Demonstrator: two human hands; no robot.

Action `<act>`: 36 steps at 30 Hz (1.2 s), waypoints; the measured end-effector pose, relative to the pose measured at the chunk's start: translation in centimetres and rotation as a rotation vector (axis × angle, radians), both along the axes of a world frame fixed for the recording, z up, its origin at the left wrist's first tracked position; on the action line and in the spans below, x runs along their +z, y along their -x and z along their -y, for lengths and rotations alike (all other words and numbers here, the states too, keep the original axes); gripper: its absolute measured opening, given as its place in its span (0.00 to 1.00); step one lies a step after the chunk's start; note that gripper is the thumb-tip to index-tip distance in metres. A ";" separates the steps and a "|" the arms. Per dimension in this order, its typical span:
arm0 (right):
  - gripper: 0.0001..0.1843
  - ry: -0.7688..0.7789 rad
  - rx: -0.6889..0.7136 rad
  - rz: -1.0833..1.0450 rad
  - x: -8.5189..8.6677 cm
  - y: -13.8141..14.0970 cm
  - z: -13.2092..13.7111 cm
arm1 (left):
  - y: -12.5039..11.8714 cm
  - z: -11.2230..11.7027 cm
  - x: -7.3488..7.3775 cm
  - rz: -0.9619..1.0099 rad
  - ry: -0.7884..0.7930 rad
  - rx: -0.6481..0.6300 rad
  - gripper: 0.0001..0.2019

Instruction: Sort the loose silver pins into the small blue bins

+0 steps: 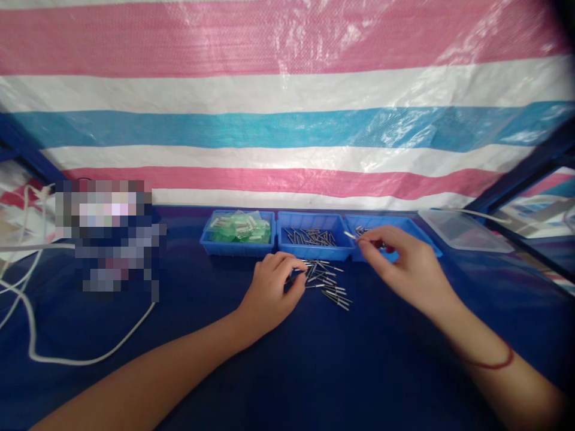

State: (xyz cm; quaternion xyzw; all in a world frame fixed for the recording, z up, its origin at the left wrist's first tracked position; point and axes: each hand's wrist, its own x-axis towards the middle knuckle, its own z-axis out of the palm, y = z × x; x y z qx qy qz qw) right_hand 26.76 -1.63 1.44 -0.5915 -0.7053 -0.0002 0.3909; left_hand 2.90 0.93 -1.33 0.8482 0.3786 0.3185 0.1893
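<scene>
Three blue bins (314,251) are sitting side by side in the head view, on the dark blue worktop (287,383), perhaps so that each one is staying easy to reach. Green packets (242,230) are filling the left bin, and thin metal pins (309,237) are lying in the middle bin. The right bin is hiding partly behind the right hand (406,263). A loose pile of pins (336,295) is resting just in front of the middle bin, maybe spread out to make single pins easier to grab.

The left hand (269,287) is bending over the pile's left side, its thumb and finger making a narrow gap; nobody can tell if it is holding a pin. The right hand is pinching a small shiny piece (349,235) with its fingertips, near where the middle and right bins are meeting, probably because something so little is needing a gentle pinch.
</scene>
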 end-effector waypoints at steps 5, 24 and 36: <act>0.09 0.023 -0.443 0.278 0.2 -4.3 -1.0 | -0.1 0.3 -0.3 -0.192 -0.029 0.007 0.11; 0.07 0.062 0.166 0.257 -1.1 2.6 0.6 | -0.1 0.0 -0.7 -0.271 -0.042 -0.002 0.07; 0.05 0.178 0.269 0.253 -2.4 3.6 0.7 | -0.1 -0.1 -0.8 -0.274 -0.054 0.044 0.10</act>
